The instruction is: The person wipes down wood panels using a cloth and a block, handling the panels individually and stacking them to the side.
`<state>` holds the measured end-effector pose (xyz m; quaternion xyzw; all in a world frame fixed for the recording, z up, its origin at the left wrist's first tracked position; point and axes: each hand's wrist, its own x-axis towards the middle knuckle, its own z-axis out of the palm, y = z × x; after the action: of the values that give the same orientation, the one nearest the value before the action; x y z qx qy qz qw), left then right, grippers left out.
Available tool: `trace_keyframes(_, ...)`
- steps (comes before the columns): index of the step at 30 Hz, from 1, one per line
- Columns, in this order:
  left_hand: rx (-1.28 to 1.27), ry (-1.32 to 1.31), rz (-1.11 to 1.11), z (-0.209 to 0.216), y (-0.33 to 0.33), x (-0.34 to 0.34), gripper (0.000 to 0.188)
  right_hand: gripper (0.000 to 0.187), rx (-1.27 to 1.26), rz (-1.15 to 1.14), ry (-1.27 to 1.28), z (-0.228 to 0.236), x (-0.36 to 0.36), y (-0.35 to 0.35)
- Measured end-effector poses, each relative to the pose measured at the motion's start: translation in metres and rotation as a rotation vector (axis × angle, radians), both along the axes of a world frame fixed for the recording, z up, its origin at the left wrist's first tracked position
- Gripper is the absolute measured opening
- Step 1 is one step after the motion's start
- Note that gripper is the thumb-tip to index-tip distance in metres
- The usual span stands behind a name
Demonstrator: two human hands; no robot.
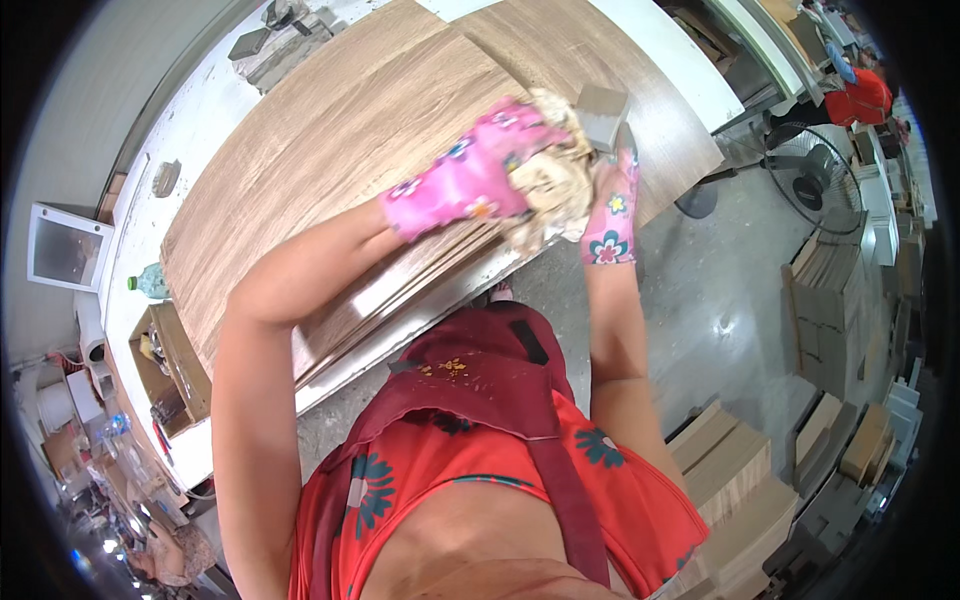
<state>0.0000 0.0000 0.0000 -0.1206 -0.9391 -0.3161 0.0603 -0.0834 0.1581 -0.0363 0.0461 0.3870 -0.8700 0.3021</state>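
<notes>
My left hand [505,155], in a pink flowered glove, is closed on a crumpled cream rag [555,190]. My right hand [613,195], gloved alike, grips a small grey block [602,112] that sticks up beyond its fingers. The rag lies between both hands and presses against the right glove; some of the right fingers are hidden. Both hands are over the front edge of a stack of wood-grain boards [330,150]. A second wood-grain board [660,110] lies at the right, beyond my right hand.
A white worktable [195,200] carries the boards. At its left are a green-capped bottle [150,282] and an open wooden box [160,375]. Grey blocks [275,50] sit at the back. A floor fan [812,175] and stacked panels [825,310] stand right; more board stacks [725,460] lie nearer.
</notes>
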Motion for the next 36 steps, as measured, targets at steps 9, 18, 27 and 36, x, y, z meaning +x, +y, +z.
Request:
trace_keyframes(9,0.108,0.206,-0.068,0.014,0.044,-0.026,0.071,0.042,0.566,-0.253,0.613,-0.087,-0.060,0.094)
trace_keyframes(18,0.116,0.295,0.258,-0.019,-0.009,0.241,0.076,0.043,0.657,-0.337,1.328,0.001,0.006,0.005)
trace_keyframes(27,0.401,0.286,1.397,0.003,-0.006,0.445,0.068,0.049,0.930,0.029,1.296,0.016,0.023,-0.075)
trace_keyframes(36,0.840,0.379,1.591,-0.014,-0.115,0.454,0.050,0.046,0.719,0.048,1.139,0.031,0.041,-0.073)
